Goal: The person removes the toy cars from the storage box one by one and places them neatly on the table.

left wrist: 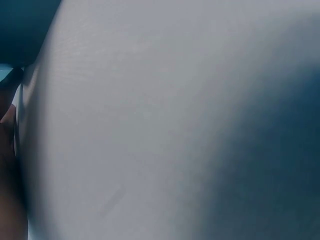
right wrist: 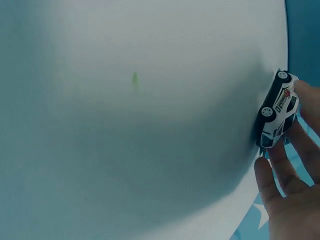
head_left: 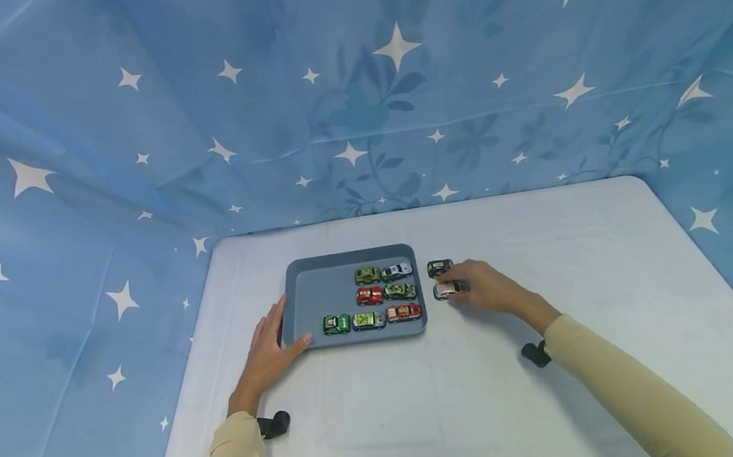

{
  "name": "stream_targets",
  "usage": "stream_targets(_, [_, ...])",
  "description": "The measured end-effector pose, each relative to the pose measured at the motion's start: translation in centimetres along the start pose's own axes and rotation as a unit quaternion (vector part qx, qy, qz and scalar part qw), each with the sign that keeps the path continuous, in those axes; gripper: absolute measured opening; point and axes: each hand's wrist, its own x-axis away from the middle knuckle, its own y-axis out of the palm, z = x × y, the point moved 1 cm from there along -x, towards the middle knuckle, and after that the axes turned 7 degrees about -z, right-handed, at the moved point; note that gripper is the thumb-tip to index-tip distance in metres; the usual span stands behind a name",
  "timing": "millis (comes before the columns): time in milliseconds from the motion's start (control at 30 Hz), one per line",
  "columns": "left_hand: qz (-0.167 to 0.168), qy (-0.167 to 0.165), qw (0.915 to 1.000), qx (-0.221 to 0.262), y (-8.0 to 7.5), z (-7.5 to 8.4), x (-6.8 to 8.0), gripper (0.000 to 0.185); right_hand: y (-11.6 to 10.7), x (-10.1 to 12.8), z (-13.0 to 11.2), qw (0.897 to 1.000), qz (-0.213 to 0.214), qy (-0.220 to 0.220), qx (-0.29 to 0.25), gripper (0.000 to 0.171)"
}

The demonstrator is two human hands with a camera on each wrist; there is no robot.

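Observation:
A grey-blue tray (head_left: 303,266) lies on the white table and holds several toy cars, green, red and one white, such as a green car (head_left: 337,324) and a red car (head_left: 404,312). My left hand (head_left: 278,334) rests flat against the tray's front-left corner, thumb on the rim. Right of the tray, my right hand (head_left: 456,286) pinches a white toy car (head_left: 445,291) that sits on the table. In the right wrist view the white toy car (right wrist: 277,109) shows between the fingers (right wrist: 280,172). A dark toy car (head_left: 440,268) stands just behind it.
A white cloth covers the table (head_left: 469,413), which is walled on three sides by blue star-printed fabric (head_left: 391,90). The left wrist view shows only white cloth (left wrist: 150,125) and a sliver of hand (left wrist: 7,170). Black wrist mounts (head_left: 535,354) sit under both forearms.

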Motion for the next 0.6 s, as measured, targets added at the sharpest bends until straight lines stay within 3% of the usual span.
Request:
stream_targets(233, [0.0,0.002,1.0,-0.001,-0.03,0.09,0.02,0.101,-0.49,0.33,-0.27,0.999,0.033,0.011,0.018,0.053])
stream_targets(600, [-0.001,0.002,1.0,0.0,-0.12,0.17,-0.02,0.1,-0.81,0.08,-0.67,0.998,0.06,0.024,-0.015,0.077])
